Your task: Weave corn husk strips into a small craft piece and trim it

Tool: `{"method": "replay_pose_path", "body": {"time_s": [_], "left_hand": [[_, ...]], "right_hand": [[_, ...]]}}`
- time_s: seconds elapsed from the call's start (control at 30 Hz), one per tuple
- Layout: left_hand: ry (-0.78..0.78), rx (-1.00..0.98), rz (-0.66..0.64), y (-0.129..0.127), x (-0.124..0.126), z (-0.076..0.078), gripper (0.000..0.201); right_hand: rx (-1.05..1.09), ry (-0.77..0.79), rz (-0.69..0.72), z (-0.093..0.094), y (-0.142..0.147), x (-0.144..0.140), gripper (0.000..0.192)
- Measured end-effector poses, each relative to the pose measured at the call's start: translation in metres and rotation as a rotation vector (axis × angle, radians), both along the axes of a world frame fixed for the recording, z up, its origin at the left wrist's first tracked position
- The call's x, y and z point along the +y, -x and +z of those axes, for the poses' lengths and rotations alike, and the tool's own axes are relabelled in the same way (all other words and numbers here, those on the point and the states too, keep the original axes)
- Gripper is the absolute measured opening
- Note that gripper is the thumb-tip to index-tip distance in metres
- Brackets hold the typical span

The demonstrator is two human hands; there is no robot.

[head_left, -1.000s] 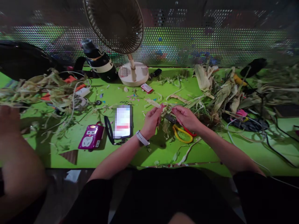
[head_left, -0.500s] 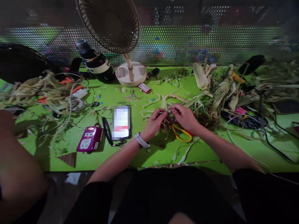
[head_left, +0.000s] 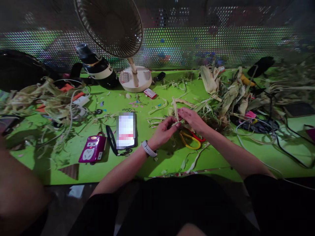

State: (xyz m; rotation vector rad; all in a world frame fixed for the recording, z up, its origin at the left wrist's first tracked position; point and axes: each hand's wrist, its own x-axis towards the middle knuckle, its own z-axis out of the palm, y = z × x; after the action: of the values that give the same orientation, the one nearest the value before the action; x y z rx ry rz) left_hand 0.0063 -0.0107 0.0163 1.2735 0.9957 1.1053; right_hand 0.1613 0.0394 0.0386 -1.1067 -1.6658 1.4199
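Observation:
My left hand (head_left: 164,131), with a white watch on the wrist, and my right hand (head_left: 193,119) meet over the green table (head_left: 137,164). Both pinch the same pale strip of dried corn husk (head_left: 175,109), which rises between the fingertips. Scissors with yellow and red handles (head_left: 190,140) lie on the table just under my right hand. More loose husk strips (head_left: 157,119) lie beside my left hand.
A phone (head_left: 125,130) and a purple power strip (head_left: 90,152) lie left of my hands. A desk fan (head_left: 134,78) and a dark bottle (head_left: 97,67) stand at the back. Husk piles (head_left: 228,95) and cables fill the right; another husk pile (head_left: 49,98) lies left. Another person's arm (head_left: 17,193) is at far left.
My hands shifted slightly left and closer together, and the husk strip now stands upright between the fingertips. The view drifted a little.

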Motion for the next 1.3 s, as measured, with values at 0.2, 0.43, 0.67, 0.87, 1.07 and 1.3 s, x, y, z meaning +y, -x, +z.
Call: {"method": "replay_pose_path", "body": {"time_s": [0.2,0.43,0.67,0.87,1.07,1.3], "left_hand": [[0.045,-0.024,-0.091,0.0,0.0,0.001,0.032],[0.025,0.096,-0.176,-0.002,-0.004,0.003,0.035],[0.05,0.031,-0.246,-0.006,-0.007,0.003,0.034],[0.116,-0.12,-0.128,0.0,-0.001,0.008,0.035],[0.209,-0.234,0.03,0.009,0.005,0.007,0.042],[0.264,-0.283,0.032,0.003,0.003,0.01,0.036]], "right_hand": [[0.166,0.096,-0.036,-0.001,0.005,-0.003,0.035],[0.147,0.163,-0.047,-0.004,0.008,-0.006,0.034],[0.074,0.011,-0.03,-0.008,0.011,-0.006,0.026],[-0.141,-0.168,0.008,0.0,-0.001,0.0,0.032],[-0.227,-0.314,0.07,0.006,-0.006,0.0,0.046],[-0.239,-0.423,-0.063,-0.001,-0.002,-0.001,0.048]]}}
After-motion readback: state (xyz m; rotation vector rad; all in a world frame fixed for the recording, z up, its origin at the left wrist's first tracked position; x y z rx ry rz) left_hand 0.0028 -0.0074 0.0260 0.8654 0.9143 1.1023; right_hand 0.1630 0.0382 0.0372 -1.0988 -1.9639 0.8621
